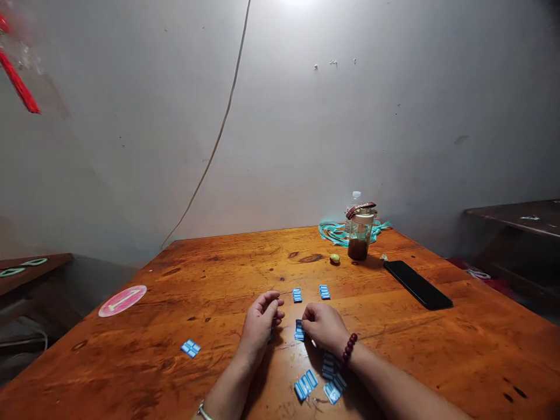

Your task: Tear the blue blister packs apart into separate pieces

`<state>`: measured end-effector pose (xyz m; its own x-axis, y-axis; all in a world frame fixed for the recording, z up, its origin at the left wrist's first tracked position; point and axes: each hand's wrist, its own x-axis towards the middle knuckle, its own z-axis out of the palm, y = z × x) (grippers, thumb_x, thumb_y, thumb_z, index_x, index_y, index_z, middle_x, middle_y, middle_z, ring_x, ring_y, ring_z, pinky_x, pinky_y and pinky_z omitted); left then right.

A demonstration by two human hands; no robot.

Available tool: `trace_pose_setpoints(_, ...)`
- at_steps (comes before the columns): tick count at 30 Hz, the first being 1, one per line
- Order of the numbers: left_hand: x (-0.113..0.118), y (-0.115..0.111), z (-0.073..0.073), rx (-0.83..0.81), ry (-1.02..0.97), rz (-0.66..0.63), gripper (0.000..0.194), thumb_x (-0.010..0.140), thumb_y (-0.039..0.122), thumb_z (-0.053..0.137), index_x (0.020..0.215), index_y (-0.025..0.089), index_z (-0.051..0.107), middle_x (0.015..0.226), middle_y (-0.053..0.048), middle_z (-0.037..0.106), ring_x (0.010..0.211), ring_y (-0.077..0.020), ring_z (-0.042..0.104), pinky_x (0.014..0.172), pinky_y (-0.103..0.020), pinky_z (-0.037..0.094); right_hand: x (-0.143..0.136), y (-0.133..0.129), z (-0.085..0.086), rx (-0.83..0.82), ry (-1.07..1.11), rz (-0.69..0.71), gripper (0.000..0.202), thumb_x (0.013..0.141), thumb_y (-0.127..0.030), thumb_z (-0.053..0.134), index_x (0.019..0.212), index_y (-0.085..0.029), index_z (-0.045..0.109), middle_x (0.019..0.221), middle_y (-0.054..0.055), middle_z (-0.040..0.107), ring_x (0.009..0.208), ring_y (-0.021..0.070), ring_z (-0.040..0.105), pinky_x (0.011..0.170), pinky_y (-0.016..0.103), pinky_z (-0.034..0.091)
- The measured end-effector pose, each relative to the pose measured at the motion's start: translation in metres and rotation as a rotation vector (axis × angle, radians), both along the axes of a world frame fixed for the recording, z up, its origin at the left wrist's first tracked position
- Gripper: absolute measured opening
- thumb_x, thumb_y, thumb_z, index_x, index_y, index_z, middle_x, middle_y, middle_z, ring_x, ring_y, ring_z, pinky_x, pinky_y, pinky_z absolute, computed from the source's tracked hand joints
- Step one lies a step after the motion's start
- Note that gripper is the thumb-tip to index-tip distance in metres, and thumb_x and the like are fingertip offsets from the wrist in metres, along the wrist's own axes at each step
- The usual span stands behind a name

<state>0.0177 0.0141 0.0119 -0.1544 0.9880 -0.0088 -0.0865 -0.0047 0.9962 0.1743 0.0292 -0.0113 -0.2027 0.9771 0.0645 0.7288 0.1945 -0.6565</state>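
Pinching a blue piece (299, 335) by its edge on the surface (240, 262) with the right hand (326, 328); curling the left hand (258, 325) nearby, impossible to tell whether around anything. Could scatter the nearer pieces (305, 385) by dragging the right wrist.

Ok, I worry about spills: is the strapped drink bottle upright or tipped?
Upright: the strapped bottle stands straight, lid topmost, dark contents at the bottom.
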Motion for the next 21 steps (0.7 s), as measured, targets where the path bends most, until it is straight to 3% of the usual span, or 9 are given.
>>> trace_pose_setpoints(3,0.001,0.001,-0.001,0.051,0.132,-0.02,0.028,0.07,0.036,0.052,0.09,0.018,0.055,0.081,-0.003,0.062,0.058,-0.0099,0.056,0.053,-0.022,0.043,0.002,0.003,0.002,0.029,-0.148,-0.024,0.015,0.065,-0.016,0.048,0.066,-0.021,0.062,0.066,0.0,0.064,0.063,0.0126,0.054,0.049,0.021,0.026)
trace_pose_setpoints(7,-0.019,0.004,0.003,0.219,0.564,-0.015,0.022,0.072,0.032,0.048,0.082,0.017,0.061,0.08,-0.005,0.062,0.075,-0.0166,0.056,0.068,-0.028,0.042,0.003,0.006,0.003,0.042,-0.205,-0.012,0.016,0.067,-0.016,0.047,0.068,-0.021,0.062,0.069,0.001,0.064,0.065,0.013,0.054,0.05,0.021,0.024)
trace_pose_setpoints(11,-0.045,0.001,0.011,0.178,0.875,-0.133,0.024,0.068,0.027,0.05,0.086,0.018,0.062,0.084,-0.005,0.06,0.078,-0.0191,0.054,0.071,-0.029,0.041,0.002,0.005,0.002,0.068,-0.222,-0.001,0.015,0.069,-0.019,0.046,0.07,-0.021,0.061,0.071,0.0,0.063,0.066,0.0128,0.053,0.051,0.022,0.023)
trace_pose_setpoints(16,-0.057,-0.01,0.016,0.135,1.056,-0.36,0.048,0.057,0.023,0.059,0.104,0.022,0.056,0.099,-0.005,0.053,0.094,-0.0215,0.047,0.082,-0.028,0.035,0.002,0.005,0.002,0.067,-0.22,-0.003,0.013,0.071,-0.02,0.046,0.072,-0.021,0.06,0.074,0.0,0.063,0.068,0.0128,0.052,0.051,0.022,0.023)
trace_pose_setpoints(21,-0.055,-0.011,0.013,0.112,1.156,-0.388,0.047,0.054,0.025,0.062,0.101,0.025,0.057,0.097,-0.004,0.051,0.093,-0.0222,0.045,0.081,-0.028,0.034,0.003,0.004,0.004,0.063,-0.213,0.014,0.013,0.072,-0.019,0.046,0.073,-0.021,0.058,0.075,0.001,0.062,0.067,0.013,0.051,0.051,0.022,0.023)
